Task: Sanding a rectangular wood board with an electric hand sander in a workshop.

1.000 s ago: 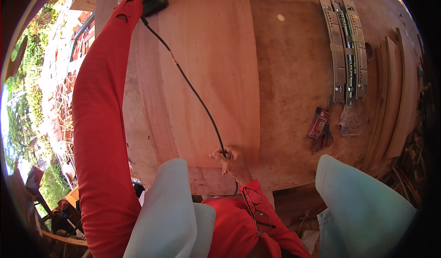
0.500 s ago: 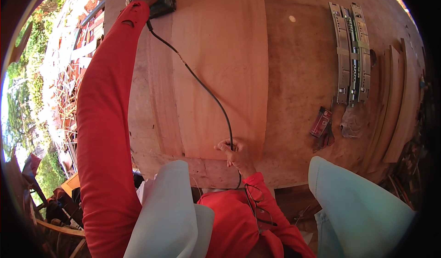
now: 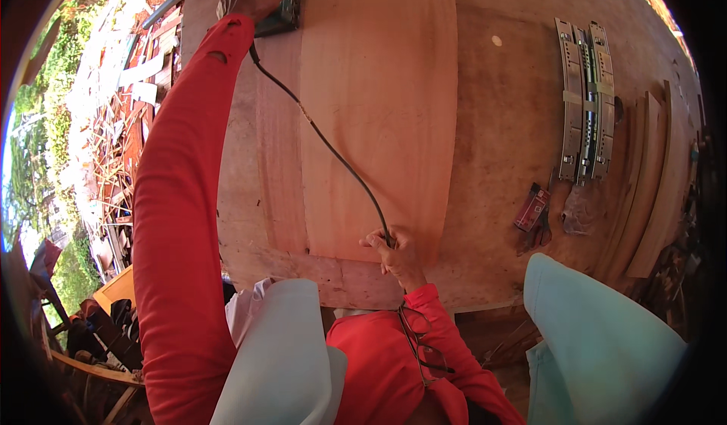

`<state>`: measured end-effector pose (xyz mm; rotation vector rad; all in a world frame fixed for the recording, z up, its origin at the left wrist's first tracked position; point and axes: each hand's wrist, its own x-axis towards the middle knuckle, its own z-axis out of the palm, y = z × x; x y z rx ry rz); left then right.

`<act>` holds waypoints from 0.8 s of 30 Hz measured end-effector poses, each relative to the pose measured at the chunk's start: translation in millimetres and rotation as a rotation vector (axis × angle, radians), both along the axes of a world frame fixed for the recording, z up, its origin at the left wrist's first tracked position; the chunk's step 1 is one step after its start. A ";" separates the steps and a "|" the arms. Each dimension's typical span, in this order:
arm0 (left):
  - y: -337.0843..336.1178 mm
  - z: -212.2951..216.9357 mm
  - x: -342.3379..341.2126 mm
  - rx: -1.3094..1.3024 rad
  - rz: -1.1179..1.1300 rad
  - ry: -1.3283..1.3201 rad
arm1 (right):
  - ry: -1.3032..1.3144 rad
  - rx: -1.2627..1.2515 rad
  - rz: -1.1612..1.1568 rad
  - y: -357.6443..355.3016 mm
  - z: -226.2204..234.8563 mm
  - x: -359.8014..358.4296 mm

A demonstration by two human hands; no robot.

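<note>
My left hand (image 3: 254,0), its arm stretched far forward, is closed around a dark green electric sander (image 3: 282,12). The sander sits flat at the far left of a pale wooden board (image 3: 379,107), over its left strip. From the tool's back a black power cord (image 3: 333,151) runs toward me across the board. Near the board's close edge, my right hand (image 3: 395,252) pinches that cord between bent fingers, slightly above the wood. The sander's underside is hidden.
Beneath the board lies a large brown worktable (image 3: 500,122). On its right rest taped metal drawer slides (image 3: 585,103), a small red box (image 3: 531,207), a clear plastic bag (image 3: 578,211) and wooden strips (image 3: 647,183). Eyeglasses (image 3: 424,342) hang at my chest. Scrap wood (image 3: 125,160) is piled beyond the left edge.
The whole view has shifted a little, so the table's things appear lower and further right. The sander has slid slightly left relative to the board. Both hands keep their hold.
</note>
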<state>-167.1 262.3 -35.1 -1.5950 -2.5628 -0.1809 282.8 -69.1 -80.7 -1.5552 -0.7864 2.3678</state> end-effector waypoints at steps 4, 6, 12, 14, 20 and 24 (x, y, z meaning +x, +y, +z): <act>44.5 1.7 -20.7 0.212 -0.269 -0.580 | 0.021 0.004 -0.004 -0.3 0.6 -0.3; 59.0 -5.4 -18.3 0.342 -0.545 -0.920 | 0.002 -0.024 -0.003 0.6 1.3 -2.8; 80.9 -11.4 30.0 0.127 -0.188 -0.325 | 0.052 -0.097 -0.030 3.2 -0.4 4.8; 67.5 -9.6 44.1 0.126 -0.157 -0.300 | 0.062 -0.101 -0.039 7.5 3.8 5.2; 29.8 -1.4 75.9 0.052 -0.082 -0.245 | 0.185 -0.048 -0.127 15.4 16.1 20.7; 9.8 1.0 88.5 0.120 -0.077 -0.216 | 0.348 -0.027 -0.162 16.1 34.6 51.6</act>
